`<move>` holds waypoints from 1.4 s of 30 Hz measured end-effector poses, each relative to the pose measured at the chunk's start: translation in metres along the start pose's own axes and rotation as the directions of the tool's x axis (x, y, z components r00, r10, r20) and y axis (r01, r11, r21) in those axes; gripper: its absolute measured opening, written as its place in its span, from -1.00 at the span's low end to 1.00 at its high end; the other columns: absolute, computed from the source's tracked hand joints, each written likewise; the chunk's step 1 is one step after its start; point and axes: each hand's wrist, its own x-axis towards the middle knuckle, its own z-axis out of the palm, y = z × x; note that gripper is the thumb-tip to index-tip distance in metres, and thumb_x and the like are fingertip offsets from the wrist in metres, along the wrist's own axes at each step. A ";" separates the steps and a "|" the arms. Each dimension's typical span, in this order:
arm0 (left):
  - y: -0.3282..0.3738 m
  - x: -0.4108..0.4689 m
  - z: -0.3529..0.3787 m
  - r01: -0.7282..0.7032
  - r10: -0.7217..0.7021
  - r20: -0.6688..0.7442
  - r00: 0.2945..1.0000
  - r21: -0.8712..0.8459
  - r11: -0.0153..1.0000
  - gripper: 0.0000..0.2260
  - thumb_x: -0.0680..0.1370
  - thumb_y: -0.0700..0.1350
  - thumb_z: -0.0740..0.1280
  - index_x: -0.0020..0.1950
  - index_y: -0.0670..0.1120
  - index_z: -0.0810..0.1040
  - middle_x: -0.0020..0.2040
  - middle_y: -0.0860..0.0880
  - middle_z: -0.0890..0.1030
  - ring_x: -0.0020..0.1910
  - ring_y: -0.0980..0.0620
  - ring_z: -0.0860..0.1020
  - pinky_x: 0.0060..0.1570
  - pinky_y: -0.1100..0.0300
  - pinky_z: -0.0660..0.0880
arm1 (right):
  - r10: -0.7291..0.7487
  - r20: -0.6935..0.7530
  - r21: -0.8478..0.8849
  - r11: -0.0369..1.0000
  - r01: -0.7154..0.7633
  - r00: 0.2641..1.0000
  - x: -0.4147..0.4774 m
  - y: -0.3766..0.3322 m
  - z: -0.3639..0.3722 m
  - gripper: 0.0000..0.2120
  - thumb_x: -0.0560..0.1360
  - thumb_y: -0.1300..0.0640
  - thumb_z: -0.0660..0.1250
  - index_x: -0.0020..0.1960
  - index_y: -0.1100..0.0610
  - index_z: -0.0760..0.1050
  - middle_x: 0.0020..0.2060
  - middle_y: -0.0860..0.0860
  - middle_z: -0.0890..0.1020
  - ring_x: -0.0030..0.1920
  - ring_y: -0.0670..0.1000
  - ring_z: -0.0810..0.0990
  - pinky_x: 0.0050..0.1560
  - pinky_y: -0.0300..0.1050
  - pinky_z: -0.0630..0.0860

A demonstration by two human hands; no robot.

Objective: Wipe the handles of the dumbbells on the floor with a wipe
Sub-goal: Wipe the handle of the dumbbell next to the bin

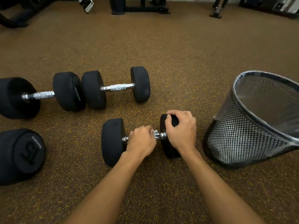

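Left of mesh bin (239,101): gripping wipe (155,131) on handle (159,135) with left hand (142,143), clasping end weight (169,151) with right hand (181,131); risk of rolling if loosened.

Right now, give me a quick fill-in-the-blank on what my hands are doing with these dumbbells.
The left hand wraps a white wipe around the nearest dumbbell's chrome ____.
Its black end is held by the other hand, the ____ one.
The end-on dumbbell at near left is marked ____.
Missing words: handle; right; 15.
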 end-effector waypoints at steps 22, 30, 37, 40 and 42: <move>-0.005 -0.005 -0.011 -0.049 0.054 0.043 0.998 -0.106 0.993 -0.75 0.73 -0.06 0.24 0.32 -0.01 0.66 0.17 -0.05 0.70 0.17 -0.09 0.62 0.22 -0.01 0.54 | 0.011 -0.006 0.003 1.000 -0.011 1.000 -0.001 -0.001 0.000 -0.81 0.57 0.01 0.34 0.08 -0.04 0.72 0.00 -0.19 0.72 0.12 -0.09 0.56 0.23 0.00 0.43; -0.007 -0.011 -0.017 -0.026 0.019 -0.062 0.998 -0.116 0.993 -0.81 0.69 -0.07 0.35 0.24 -0.02 0.71 0.10 -0.03 0.70 0.08 -0.03 0.63 0.17 0.00 0.59 | 0.024 -0.016 0.022 0.999 -0.024 1.000 -0.001 0.001 0.002 -0.80 0.56 -0.02 0.33 0.06 -0.05 0.71 -0.03 -0.18 0.71 0.10 -0.09 0.56 0.21 -0.02 0.42; -0.002 0.002 -0.014 0.047 -0.036 0.113 0.993 -0.094 0.994 -0.74 0.74 0.00 0.23 0.19 -0.03 0.69 0.05 -0.12 0.67 0.04 -0.16 0.63 0.15 -0.08 0.60 | 0.008 -0.013 0.023 1.000 -0.008 1.000 -0.001 0.002 0.001 -0.80 0.56 -0.02 0.33 0.06 -0.05 0.71 -0.02 -0.18 0.72 0.11 -0.09 0.55 0.19 -0.06 0.39; -0.008 -0.014 -0.007 -0.054 0.041 -0.089 0.995 -0.145 0.988 -0.79 0.69 -0.10 0.36 0.25 -0.06 0.74 0.12 -0.07 0.71 0.09 -0.06 0.65 0.21 0.07 0.56 | 0.016 -0.013 0.021 1.000 -0.016 1.000 -0.002 0.003 0.002 -0.80 0.57 -0.02 0.33 0.08 -0.06 0.71 -0.01 -0.18 0.71 0.10 -0.10 0.56 0.20 -0.06 0.40; -0.012 -0.024 0.003 -0.118 0.067 -0.211 0.975 -0.238 0.964 -0.84 0.65 -0.20 0.41 0.18 -0.14 0.76 0.13 -0.09 0.73 0.12 -0.02 0.64 0.23 0.36 0.43 | 0.011 -0.013 0.026 1.000 -0.011 1.000 -0.003 0.003 0.002 -0.80 0.57 -0.02 0.33 0.08 -0.05 0.71 -0.01 -0.18 0.71 0.10 -0.10 0.56 0.21 -0.06 0.40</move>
